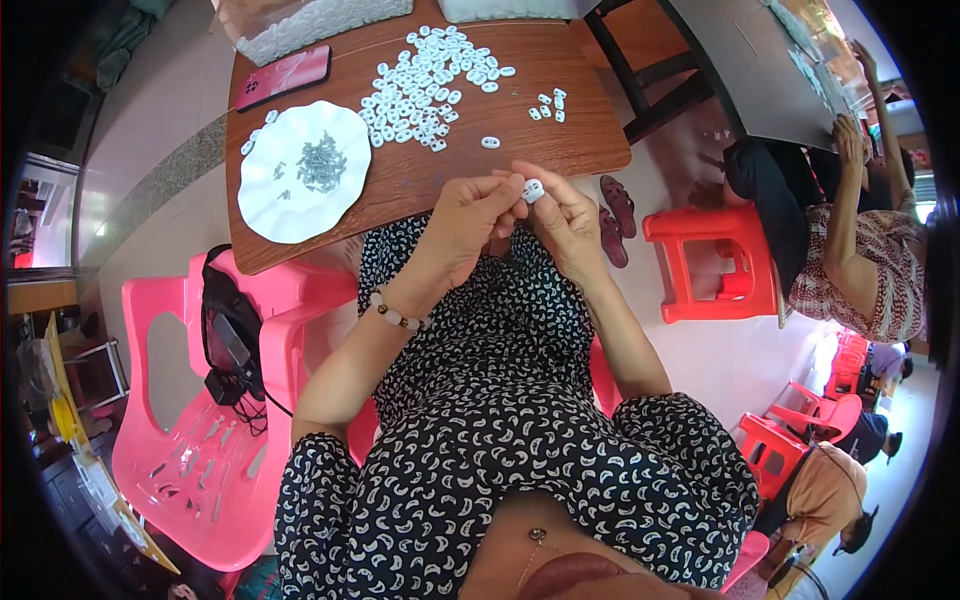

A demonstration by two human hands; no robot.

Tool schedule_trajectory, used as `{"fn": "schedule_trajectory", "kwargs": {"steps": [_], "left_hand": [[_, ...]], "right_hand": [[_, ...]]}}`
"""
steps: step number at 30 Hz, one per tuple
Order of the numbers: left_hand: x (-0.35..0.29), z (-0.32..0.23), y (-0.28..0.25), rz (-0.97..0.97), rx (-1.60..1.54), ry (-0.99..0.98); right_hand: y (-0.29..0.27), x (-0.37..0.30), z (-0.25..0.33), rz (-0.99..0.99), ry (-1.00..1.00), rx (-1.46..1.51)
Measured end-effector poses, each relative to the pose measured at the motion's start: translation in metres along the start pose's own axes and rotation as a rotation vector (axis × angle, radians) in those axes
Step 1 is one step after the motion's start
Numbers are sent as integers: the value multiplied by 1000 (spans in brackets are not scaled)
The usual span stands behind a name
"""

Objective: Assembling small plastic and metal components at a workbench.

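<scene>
Dropping looked like the likeliest mishap: you had the small, glossy white oval plastic piece with dark marks (533, 190) held only by its rim, about over the near edge of the brown wood-grained bench (575, 70). A slipping thumb could have sent it into the folds of your black dress with white crescents (480, 330) or onto the pale tiled floor (690, 350). The shallow white plate with a wavy rim (275, 215) sat close to the bench's near left corner, so a swing of your left forearm might have tipped it and scattered the tiny grey metal slivers (322, 163) it carried. A lone matching white piece (490, 142) lay just beyond your fingers, where a knuckle could have swept it away, well short of the crowded white heap (410, 100).

Your right grip (570, 225) was nearly closed, thumb and fingers pinching the oval piece, its marked face showing. Your left grip (465, 225) had thumb and forefinger pressed together at the piece's left side; you couldn't tell from this view whether a sliver sat between those tips, or whether they touched the plastic.
</scene>
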State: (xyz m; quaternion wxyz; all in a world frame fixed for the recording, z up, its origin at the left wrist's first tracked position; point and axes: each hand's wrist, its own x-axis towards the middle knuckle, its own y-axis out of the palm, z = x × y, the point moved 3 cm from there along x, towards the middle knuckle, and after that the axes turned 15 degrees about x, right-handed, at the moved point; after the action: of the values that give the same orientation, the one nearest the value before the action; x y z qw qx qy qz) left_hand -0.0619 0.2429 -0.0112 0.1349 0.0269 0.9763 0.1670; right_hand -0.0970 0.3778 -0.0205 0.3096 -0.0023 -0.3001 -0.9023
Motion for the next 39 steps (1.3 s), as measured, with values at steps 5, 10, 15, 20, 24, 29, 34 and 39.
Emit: {"fn": "schedule_trajectory", "kwargs": {"steps": [5, 10, 15, 20, 24, 29, 34, 39], "left_hand": [[0, 4, -3, 32, -108, -15], [2, 1, -11, 25, -193, -118], [-4, 1, -20, 39, -216, -177], [-6, 7, -26, 56, -235, -265], [-9, 10, -39, 29, -225, -274], [-15, 18, -55, 36, -158, -279], [-13, 19, -52, 33, -33, -216], [-15, 21, -50, 18, -7, -246]], "right_hand": [[3, 2, 0, -66, 51, 22], [14, 49, 32, -147, -20, -331], [13, 167, 80, -118, -271, -817], [-16, 287, 111, -286, -434, -1391], [-9, 291, 108, -344, -493, -1564], [-13, 229, 56, -35, -407, -1204], [-11, 161, 4, 120, -120, -1251], [-15, 151, -11, 142, -146, -1217]]}}
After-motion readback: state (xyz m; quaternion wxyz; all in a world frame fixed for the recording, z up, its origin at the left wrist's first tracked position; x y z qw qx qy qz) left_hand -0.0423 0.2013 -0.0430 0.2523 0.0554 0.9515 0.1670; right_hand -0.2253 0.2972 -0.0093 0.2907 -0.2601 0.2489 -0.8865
